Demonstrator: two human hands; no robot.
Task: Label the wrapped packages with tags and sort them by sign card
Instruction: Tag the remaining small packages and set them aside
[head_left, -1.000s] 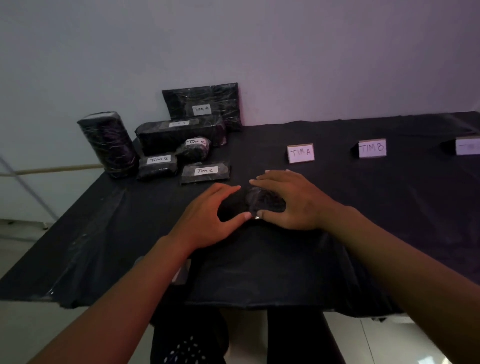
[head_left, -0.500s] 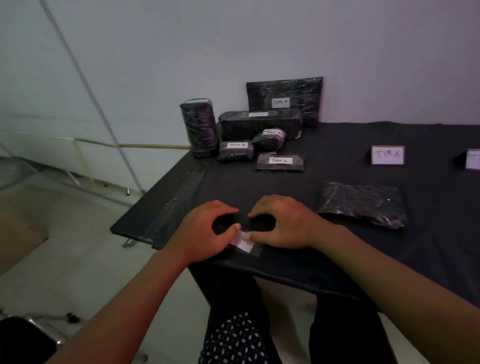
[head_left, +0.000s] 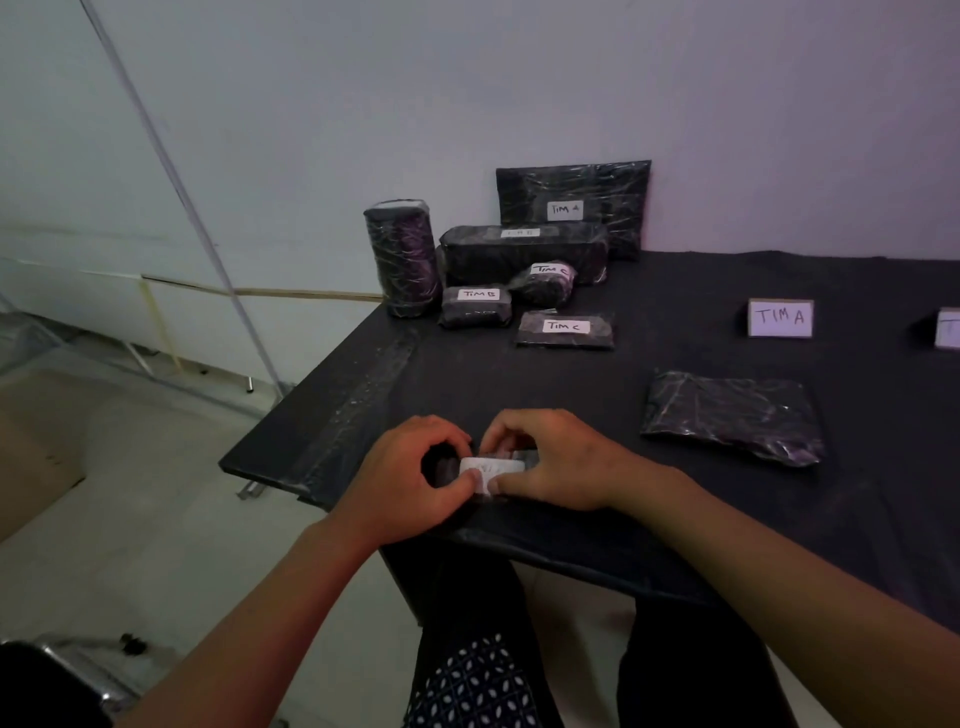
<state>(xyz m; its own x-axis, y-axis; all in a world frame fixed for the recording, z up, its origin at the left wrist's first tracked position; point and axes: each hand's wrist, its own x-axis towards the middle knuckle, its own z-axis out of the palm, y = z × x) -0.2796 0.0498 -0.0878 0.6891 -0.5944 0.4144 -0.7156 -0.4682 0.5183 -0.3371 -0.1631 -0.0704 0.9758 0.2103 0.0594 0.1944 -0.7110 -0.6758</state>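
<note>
Packages (head_left: 731, 415): glossy black wrap. Tags (head_left: 566, 326): white, black lettering. Sign card (head_left: 780, 317): white. Table cloth (head_left: 779, 519): black. Garment (head_left: 478, 686): black, white leaf print.

Second sign card (head_left: 948, 328) cut by right edge

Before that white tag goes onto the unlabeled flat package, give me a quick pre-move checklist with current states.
1. White tag held in both hands, left hand and right hand: ok.
2. Writing on the tag readable: cannot tell, too blurred.
3. Flat package lies untagged on the table, to the right of the hands: ok.
4. TIM A sign card upright and legible: ok.
5. Next sign card readable: not ok, cut off at the frame edge.
6. Upright cylinder package tagged: cannot tell, no tag on the side shown.
</note>
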